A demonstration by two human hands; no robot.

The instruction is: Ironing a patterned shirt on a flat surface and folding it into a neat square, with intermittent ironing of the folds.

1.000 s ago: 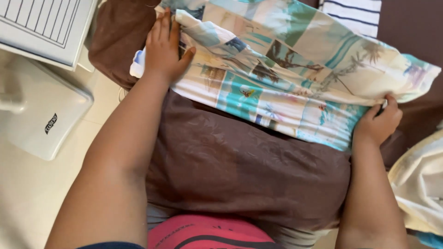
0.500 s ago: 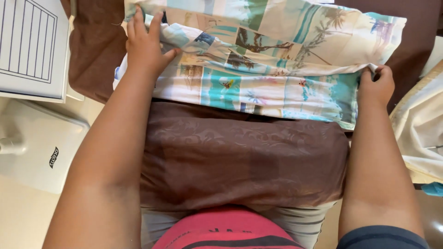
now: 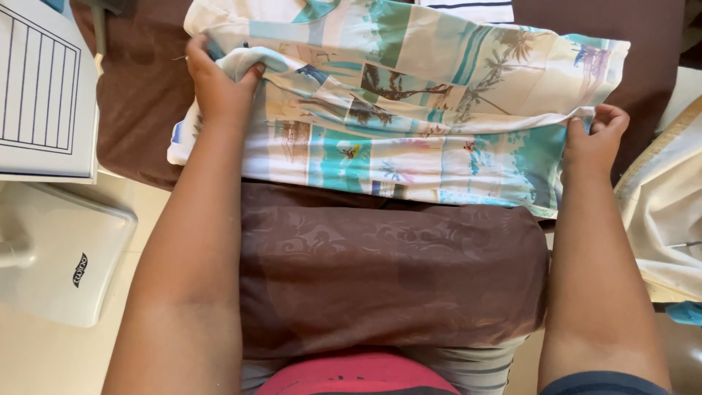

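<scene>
We see the left hand (image 3: pixel 218 89) and right hand (image 3: pixel 596 139) still pinching the palm-print cloth's (image 3: pixel 409 124) fold on the brown surface (image 3: pixel 387 271), now spread wider apart and flatter.

The palm-print cloth (image 3: pixel 409 124) ran off the top edge, so its far end could not be seen. Beyond it, a striped white fabric (image 3: pixel 468 9) was cut by the same edge. The left hand (image 3: pixel 218 88) had its fingertips tucked under a fold of the cloth. Left of the cloth, a lined white panel (image 3: pixel 40 95) was cropped by the frame.
</scene>
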